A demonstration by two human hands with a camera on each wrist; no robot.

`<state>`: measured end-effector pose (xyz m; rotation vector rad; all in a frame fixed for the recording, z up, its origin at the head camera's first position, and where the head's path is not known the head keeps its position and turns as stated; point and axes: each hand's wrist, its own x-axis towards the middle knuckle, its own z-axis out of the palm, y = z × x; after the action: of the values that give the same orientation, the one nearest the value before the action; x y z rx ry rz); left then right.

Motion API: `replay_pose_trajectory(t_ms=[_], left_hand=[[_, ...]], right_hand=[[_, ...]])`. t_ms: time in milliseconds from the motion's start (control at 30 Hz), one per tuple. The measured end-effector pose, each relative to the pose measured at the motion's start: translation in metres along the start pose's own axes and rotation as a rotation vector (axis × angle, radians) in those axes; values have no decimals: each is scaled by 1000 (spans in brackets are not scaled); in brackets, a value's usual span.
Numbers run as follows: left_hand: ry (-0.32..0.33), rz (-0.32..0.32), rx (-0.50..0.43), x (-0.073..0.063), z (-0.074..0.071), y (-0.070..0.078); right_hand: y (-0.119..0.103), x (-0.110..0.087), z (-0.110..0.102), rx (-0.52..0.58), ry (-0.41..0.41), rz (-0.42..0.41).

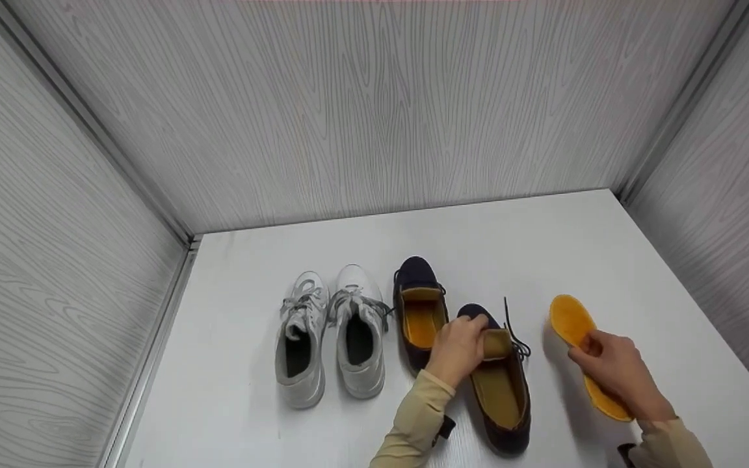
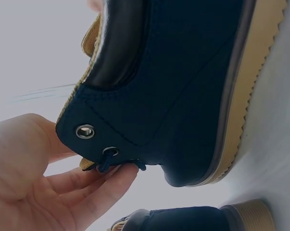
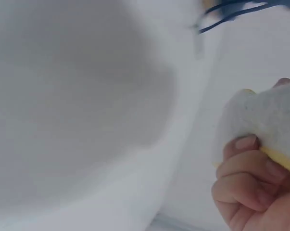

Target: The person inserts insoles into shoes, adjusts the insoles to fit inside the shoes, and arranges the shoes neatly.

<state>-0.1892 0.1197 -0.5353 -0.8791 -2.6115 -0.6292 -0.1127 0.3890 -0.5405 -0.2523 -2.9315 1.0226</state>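
Note:
A dark blue lace-up shoe with a tan lining stands on the table, its opening toward me. My left hand grips its front by the tongue and laces; in the left wrist view the fingers curl under the lace eyelets of the shoe. To the right, my right hand pinches a yellow insole by its middle, held tilted above the table. The right wrist view shows the whitish underside of the insole between thumb and fingers. The matching dark shoe stands just left, with yellow visible inside.
Two white sneakers with grey laces stand side by side left of the dark shoes. All rest on a white table bounded by grey wood-grain panels at the back and sides. A loose lace sticks up from the gripped shoe.

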Motion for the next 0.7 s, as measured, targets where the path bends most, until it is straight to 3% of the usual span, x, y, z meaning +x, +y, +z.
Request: replay_pose_trajectory(t_ms=[233,500,700], left_hand=[[-42,-21,-6,2,-1,-1],[-64,-47,-25,3,-1,0],[-65,-62,-30,3,-3,1]], right_hand=[[-64,-34,-15,36,-52,-127],[-102,-63,-15,49,-253,-41],[-114,-77,-7,67,-325,-23]])
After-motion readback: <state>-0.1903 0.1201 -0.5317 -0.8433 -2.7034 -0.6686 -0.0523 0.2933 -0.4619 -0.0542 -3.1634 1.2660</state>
